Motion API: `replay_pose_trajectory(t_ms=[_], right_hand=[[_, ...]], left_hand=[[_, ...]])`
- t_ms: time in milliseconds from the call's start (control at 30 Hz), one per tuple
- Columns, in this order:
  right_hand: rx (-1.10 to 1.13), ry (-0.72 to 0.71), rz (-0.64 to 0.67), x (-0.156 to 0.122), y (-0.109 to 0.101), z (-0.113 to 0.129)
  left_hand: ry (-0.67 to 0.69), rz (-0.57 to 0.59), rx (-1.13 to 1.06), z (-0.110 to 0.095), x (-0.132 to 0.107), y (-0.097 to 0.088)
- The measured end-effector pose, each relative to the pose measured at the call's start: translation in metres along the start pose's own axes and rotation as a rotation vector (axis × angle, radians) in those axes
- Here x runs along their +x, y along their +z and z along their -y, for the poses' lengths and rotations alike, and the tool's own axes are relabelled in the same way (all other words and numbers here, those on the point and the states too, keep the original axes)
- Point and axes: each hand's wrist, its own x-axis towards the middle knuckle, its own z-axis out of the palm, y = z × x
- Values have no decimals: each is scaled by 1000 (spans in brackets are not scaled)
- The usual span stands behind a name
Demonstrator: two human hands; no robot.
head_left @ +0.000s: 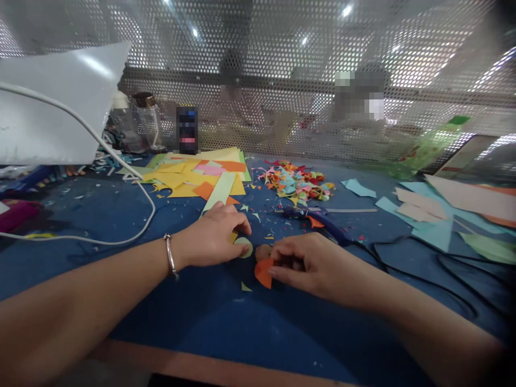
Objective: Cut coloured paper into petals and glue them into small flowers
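My left hand point(215, 234), with a silver bracelet on the wrist, rests on the blue table, its fingers curled down onto a small pale green paper cutout point(244, 247); a bit of yellow paper shows under the fingers. My right hand point(308, 263) pinches a small orange paper piece point(263, 272) between thumb and fingers, just right of the green cutout. A tiny green scrap point(245, 287) lies on the table below both hands.
A stack of yellow, orange and green paper sheets point(193, 174) lies behind my left hand. A heap of colourful scraps point(296, 183) sits at centre back. Blue scissors point(322, 220), black cables point(423, 263), a white cable point(121, 161), light blue sheets point(435, 215) and a perforated metal screen point(282, 80) surround the area.
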Motion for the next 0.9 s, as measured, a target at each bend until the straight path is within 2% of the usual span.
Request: replay_pose_trajectory(t_ms=[133, 267, 333, 400, 500, 567, 633, 733, 900], right_hand=[[4, -36, 35, -2, -1, 3], [0, -74, 25, -3, -2, 4], [-15, -88, -63, -3, -2, 4], [-57, -121, -210, -3, -2, 3], [-180, -227, -453, -4, 1, 1], [-258, -304, -550, -5, 3, -1], [-301, -356, -576, -5, 6, -2], [-318, -403, -576, -5, 7, -2], [-313, -390, -567, -4, 5, 0]], left_hand=[[0, 41, -5, -2, 0, 1], [10, -35, -152, -1, 1, 2], [-9, -81, -348, 0, 2, 2], [-47, -110, -626, -2, 3, 2], [-165, -129, -1024, -9, 3, 3], [-246, -117, -1176, -15, 2, 3], [-292, -104, -1251, -21, 0, 5], [-291, -77, -1317, -25, -1, 8], [-292, -45, -1393, -27, -4, 10]])
